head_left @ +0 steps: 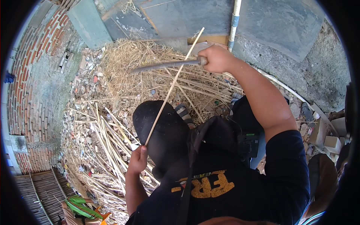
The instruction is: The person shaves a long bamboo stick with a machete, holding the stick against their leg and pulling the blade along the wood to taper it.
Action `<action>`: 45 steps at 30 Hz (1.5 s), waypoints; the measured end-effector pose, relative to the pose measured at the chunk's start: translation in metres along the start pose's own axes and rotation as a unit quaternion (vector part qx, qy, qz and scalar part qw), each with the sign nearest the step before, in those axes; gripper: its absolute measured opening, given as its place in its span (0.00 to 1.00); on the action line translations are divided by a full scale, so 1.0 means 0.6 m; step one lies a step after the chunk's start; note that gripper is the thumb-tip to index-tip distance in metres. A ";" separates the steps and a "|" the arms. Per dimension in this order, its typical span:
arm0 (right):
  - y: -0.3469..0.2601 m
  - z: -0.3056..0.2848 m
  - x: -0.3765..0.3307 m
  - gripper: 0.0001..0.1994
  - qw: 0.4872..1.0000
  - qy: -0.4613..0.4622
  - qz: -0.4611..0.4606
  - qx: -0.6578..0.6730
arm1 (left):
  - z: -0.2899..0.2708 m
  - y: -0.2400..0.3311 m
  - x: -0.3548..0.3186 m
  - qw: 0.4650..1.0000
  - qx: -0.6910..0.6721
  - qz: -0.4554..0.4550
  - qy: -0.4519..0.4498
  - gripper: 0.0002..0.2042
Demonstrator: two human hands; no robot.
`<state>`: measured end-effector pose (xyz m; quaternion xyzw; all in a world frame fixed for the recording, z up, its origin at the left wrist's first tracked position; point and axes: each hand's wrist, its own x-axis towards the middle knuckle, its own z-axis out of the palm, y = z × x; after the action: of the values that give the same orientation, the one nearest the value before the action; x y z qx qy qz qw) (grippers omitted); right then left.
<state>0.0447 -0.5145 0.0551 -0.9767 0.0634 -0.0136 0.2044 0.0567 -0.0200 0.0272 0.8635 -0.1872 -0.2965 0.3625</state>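
Note:
My left hand (138,159) is closed around the lower end of a thin, pale bamboo strip (167,95). The strip slants up and away to the right, passing over my dark-clothed knee (159,125). Farther off, my right hand (217,59) grips the handle of a machete (161,66), its long dull blade pointing left. Blade and strip cross near the strip's far end; I cannot tell whether they touch. Beneath them spreads a heap of dry, curly shavings (123,62). Many more split bamboo strips (108,144) lie on the ground to the left of my knee.
A worn brick wall (33,90) rises at the left, and grey boards (277,22) with a white pipe (234,24) stand at the far side. Rubble (88,84) covers the ground. Green-and-orange clothing (82,208) shows at lower left. Wooden blocks (332,144) sit at right.

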 end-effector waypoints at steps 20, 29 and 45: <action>0.045 0.024 0.024 0.15 0.994 0.056 0.090 0.015 | -0.003 0.015 0.002 0.999 0.026 0.029 0.007 0.24; -0.050 0.035 0.002 0.13 0.997 -0.040 -0.061 0.012 | 0.000 0.006 0.001 1.000 0.005 0.005 -0.008 0.24; -0.032 -0.011 0.003 0.14 0.998 -0.026 0.012 -0.047 | 0.029 0.049 -0.009 0.988 0.124 0.029 0.084 0.26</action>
<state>0.0486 -0.5001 0.0691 -0.9845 0.0707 0.0170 0.1597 0.0384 -0.0458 0.0410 0.9178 -0.2169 -0.1865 0.2753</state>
